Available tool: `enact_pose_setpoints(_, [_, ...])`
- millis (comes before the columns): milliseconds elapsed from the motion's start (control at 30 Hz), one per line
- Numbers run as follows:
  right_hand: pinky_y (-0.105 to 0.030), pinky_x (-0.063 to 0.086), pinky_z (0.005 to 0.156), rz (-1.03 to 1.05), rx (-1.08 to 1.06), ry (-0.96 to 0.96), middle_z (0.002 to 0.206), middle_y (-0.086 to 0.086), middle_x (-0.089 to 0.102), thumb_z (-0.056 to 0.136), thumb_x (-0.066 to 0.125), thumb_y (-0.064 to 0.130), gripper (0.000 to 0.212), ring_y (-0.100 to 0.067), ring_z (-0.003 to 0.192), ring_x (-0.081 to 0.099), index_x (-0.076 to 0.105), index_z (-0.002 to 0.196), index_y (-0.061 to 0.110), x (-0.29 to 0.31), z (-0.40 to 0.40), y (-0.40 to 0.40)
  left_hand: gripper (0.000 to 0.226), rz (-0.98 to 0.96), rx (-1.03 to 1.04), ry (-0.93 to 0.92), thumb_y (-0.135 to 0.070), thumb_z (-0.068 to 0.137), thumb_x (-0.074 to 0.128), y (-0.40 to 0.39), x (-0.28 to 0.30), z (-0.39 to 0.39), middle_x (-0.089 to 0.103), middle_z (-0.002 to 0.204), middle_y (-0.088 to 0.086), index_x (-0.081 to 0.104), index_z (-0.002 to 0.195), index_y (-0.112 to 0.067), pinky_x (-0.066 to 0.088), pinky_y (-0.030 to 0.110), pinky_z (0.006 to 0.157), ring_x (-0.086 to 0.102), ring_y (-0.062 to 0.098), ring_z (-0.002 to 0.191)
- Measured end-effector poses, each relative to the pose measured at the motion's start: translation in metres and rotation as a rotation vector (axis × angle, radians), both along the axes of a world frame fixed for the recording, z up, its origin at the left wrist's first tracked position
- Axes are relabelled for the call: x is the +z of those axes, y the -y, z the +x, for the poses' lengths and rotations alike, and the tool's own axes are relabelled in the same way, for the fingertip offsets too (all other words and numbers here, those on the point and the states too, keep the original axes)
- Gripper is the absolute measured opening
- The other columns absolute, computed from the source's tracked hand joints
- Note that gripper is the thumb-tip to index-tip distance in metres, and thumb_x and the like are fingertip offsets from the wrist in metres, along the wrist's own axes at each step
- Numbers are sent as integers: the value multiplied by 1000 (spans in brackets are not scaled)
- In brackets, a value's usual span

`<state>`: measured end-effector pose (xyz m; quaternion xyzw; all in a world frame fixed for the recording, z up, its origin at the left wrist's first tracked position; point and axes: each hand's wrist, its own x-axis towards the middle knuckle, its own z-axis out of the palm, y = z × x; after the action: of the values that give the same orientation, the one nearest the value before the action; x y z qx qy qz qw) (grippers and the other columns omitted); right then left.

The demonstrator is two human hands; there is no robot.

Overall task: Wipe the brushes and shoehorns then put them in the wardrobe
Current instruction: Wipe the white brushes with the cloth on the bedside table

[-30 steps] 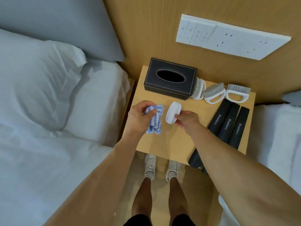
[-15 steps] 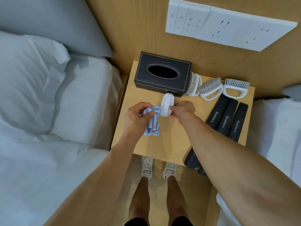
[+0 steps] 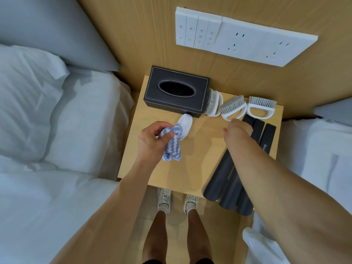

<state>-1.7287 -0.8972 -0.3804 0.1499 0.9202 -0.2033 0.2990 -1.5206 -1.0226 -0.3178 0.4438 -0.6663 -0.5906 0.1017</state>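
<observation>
Bare nightstand top [image 3: 192, 159] between blue-white cloth [image 3: 172, 144] and three black shoehorns [image 3: 233, 180]: open lane toward front edge. Back blocked by black tissue box [image 3: 176, 92] and row of three white brushes [image 3: 231, 109] against wall. White brush [image 3: 185, 123] lies just before box. Beds flank both sides.

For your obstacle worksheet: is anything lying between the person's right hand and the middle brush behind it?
Nothing visible does. The right hand is just in front of the middle brush, over the shoehorns.
</observation>
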Motion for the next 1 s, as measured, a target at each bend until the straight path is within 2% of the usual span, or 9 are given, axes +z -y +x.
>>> enact_pose_setpoints(67, [-27, 47, 82, 56, -69, -20, 97, -5, 62, 98, 58, 36, 29, -21, 108, 63, 59, 116, 13, -9, -10, -3, 11, -17, 2, 8, -3, 91, 63, -1, 0, 0, 71, 94, 2, 69, 99, -6, 59, 38, 80, 69, 17, 88])
enact_pose_setpoints(167, [-37, 55, 92, -280, -515, -59, 117, -13, 64, 95, 63, 21, 29, -27, 110, 64, 59, 120, 5, -16, -25, 2, 10, -48, 2, 15, -4, 90, 64, -3, 0, 1, 71, 92, -3, 69, 98, -10, 58, 32, 78, 68, 12, 86])
enact_pose_setpoints(267, [-49, 61, 76, -251, -475, -72, 104, -19, 69, 87, 71, 8, 11, -33, 92, 72, 62, 91, 3, -25, -34, 2, 11, -91, 4, 31, -6, 89, 66, -4, -1, 1, 71, 89, -10, 70, 96, -14, 57, 26, 74, 67, 6, 82])
enact_pose_setpoints(367, [-41, 60, 56, -267, -473, -43, 71, -12, 62, 85, 70, 2, 31, -30, 70, 72, 48, 65, 10, -29, -43, 2, 11, -109, 4, 29, -6, 88, 67, -3, -1, 5, 71, 89, -9, 70, 95, -14, 58, 28, 73, 68, 9, 83])
enact_pose_setpoints(467, [-42, 63, 64, -256, -481, -24, 62, -8, 56, 84, 72, 5, 35, -22, 57, 66, 43, 64, 10, -27, -48, -1, 11, -101, 10, 11, -6, 88, 67, -4, 2, 5, 72, 90, -7, 70, 96, -13, 58, 29, 72, 69, 11, 83])
enact_pose_setpoints(567, [-38, 62, 59, -289, -432, -4, 74, -9, 63, 77, 80, 10, 33, -17, 54, 64, 48, 68, 9, -17, -43, -8, 10, -80, 10, -18, -4, 88, 67, -7, 11, 0, 72, 87, -5, 71, 94, -11, 57, 26, 69, 69, 11, 80])
enact_pose_setpoints(733, [-26, 56, 49, -387, -358, -27, 87, -9, 70, 71, 85, 15, 43, -15, 54, 67, 62, 106, 7, 18, -24, -23, 9, -34, 9, -75, -5, 91, 64, -12, 42, -12, 72, 90, 4, 69, 97, -9, 58, 33, 68, 70, 21, 83])
enact_pose_setpoints(867, [-29, 59, 59, -568, -373, 15, 92, -7, 70, 80, 75, 3, 17, -19, 67, 68, 70, 92, 14, 58, -4, -40, 10, -13, 23, -142, -7, 92, 62, -12, 79, -19, 71, 90, 10, 68, 101, -8, 54, 28, 62, 69, 17, 80])
enact_pose_setpoints(1000, [-35, 58, 64, -559, -213, -30, 81, -5, 66, 80, 77, 7, 17, -15, 56, 57, 63, 86, 16, 107, 15, -56, 9, -34, 33, -153, -16, 92, 65, -9, 116, -18, 72, 86, 0, 65, 101, -16, 51, 22, 54, 70, 10, 78])
